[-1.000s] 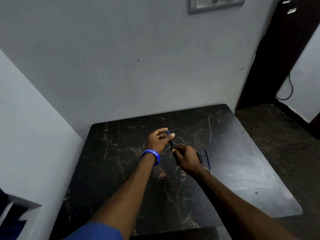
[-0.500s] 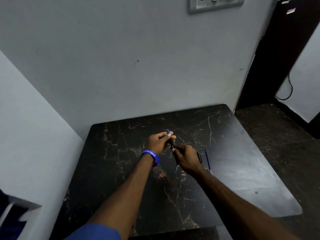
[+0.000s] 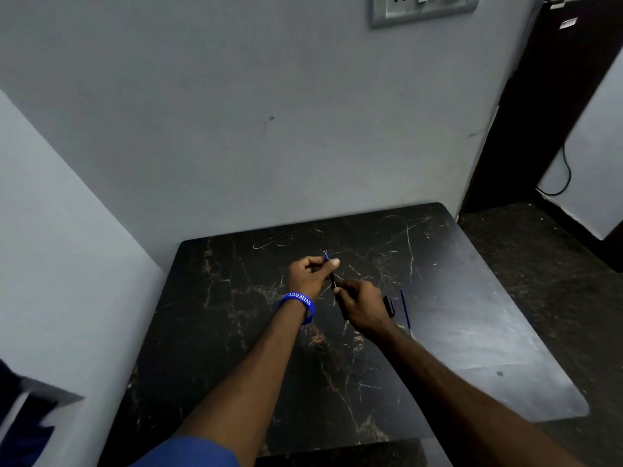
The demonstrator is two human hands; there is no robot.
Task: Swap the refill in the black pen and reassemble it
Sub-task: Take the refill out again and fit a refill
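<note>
My left hand [image 3: 308,276], with a blue wristband, pinches the far end of a thin blue refill [image 3: 326,256] above the middle of the black marble table [image 3: 236,332]. My right hand [image 3: 362,306] grips the black pen barrel [image 3: 333,281], whose near end pokes out below the fist. The refill runs into the barrel between the two hands. A short black pen part [image 3: 389,306] lies on the table just right of my right hand. Beside it lies a second blue refill [image 3: 405,311], pointing away from me.
The table stands in a corner, with white walls close behind it and on its left. A switch plate [image 3: 421,8] hangs high on the back wall. Dark floor and a dark doorway lie to the right of the table's right edge.
My left hand has curled tighter and slid down the refill toward the barrel, so less blue shows beyond the fingers. The right hand and the parts on the table have stayed put.
</note>
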